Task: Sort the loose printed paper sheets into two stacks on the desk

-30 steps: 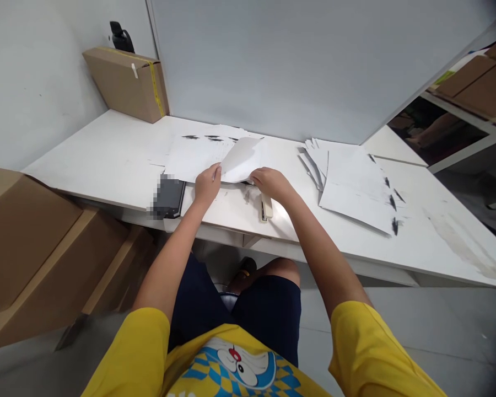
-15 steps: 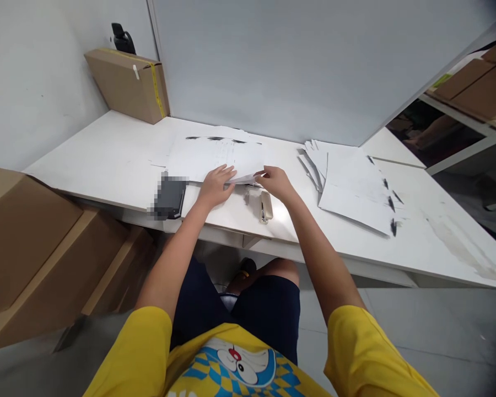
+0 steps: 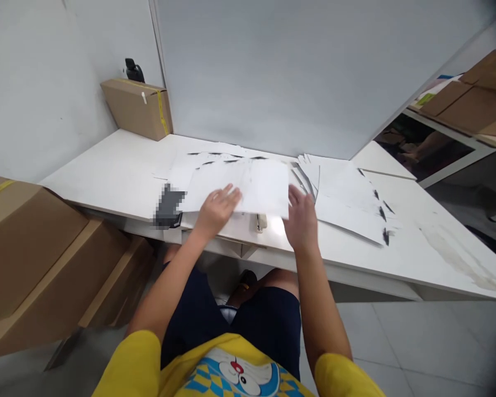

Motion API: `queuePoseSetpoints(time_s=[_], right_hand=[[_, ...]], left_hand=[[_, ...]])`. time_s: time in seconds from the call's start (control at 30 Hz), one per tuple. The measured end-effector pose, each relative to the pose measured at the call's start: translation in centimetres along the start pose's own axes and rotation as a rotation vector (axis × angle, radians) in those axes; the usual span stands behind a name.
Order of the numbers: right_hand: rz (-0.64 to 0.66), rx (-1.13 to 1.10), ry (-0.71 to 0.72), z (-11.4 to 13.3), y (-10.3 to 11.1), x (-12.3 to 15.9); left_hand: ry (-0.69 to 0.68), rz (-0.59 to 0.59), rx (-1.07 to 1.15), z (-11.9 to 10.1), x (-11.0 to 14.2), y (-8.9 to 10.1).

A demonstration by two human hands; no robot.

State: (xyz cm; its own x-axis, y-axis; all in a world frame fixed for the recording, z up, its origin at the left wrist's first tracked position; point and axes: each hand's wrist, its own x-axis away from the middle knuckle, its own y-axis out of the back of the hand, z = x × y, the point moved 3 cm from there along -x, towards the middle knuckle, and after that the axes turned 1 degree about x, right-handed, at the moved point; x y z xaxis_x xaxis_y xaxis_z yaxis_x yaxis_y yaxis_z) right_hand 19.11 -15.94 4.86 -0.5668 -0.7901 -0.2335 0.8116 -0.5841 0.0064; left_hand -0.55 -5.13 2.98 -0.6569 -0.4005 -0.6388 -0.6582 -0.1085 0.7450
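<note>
White sheets of paper (image 3: 264,184) with black marks along their far edge lie in front of me, the top ones shifted toward me and to the right. On their near left part rests my left hand (image 3: 219,212), fingers stretched out over the surface. My right hand (image 3: 301,215) stands at their right edge, palm turned inward and fingers extended, blurred a little. A stapler (image 3: 261,222) pokes out from under the near edge of the paper. To the right spreads another paper stack (image 3: 343,201), also black-marked along its far right edge.
The white table (image 3: 99,165) meets a grey partition (image 3: 256,71) at the back. A blurred-out dark object (image 3: 168,207) lies at the table's front edge. A cardboard box (image 3: 136,110) stands back left; larger cardboard boxes (image 3: 28,237) sit beside the table at left.
The top paper has moved toward me and rightward, partly covering the stapler. My right hand has let go of the paper's near edge and moved to its right side, fingers opening.
</note>
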Motion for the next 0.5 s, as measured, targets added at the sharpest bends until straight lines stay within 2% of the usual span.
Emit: queuePoseSetpoints(time_s=[0.1, 0.17, 0.27, 0.33, 0.4, 0.43, 0.5], right_hand=[[0.009, -0.179, -0.256, -2.6, 3.3, 5.5], [-0.051, -0.230, -0.486, -4.7, 5.5, 9.1], [-0.106, -0.231, -0.748, -7.0, 8.2, 13.2], [-0.152, -0.211, -0.792, -8.0, 9.9, 14.7], [-0.193, -0.173, -0.779, -8.7, 11.5, 15.3], [-0.215, -0.141, -0.759, -9.0, 12.3, 15.5], [-0.266, -0.041, -0.689, -9.4, 13.7, 15.5]], left_hand=[[-0.188, -0.003, -0.026, -5.4, 3.8, 0.5], [-0.261, -0.031, -0.090, -8.6, 6.4, 0.2], [-0.315, -0.001, -0.125, -11.7, 9.6, -0.1], [-0.303, 0.117, -0.063, -12.1, 11.4, -0.1], [-0.225, 0.236, 0.042, -11.1, 13.1, 0.2], [-0.137, 0.253, 0.107, -10.2, 13.8, 0.3], [0.173, 0.157, 0.280, -8.0, 15.2, 0.2]])
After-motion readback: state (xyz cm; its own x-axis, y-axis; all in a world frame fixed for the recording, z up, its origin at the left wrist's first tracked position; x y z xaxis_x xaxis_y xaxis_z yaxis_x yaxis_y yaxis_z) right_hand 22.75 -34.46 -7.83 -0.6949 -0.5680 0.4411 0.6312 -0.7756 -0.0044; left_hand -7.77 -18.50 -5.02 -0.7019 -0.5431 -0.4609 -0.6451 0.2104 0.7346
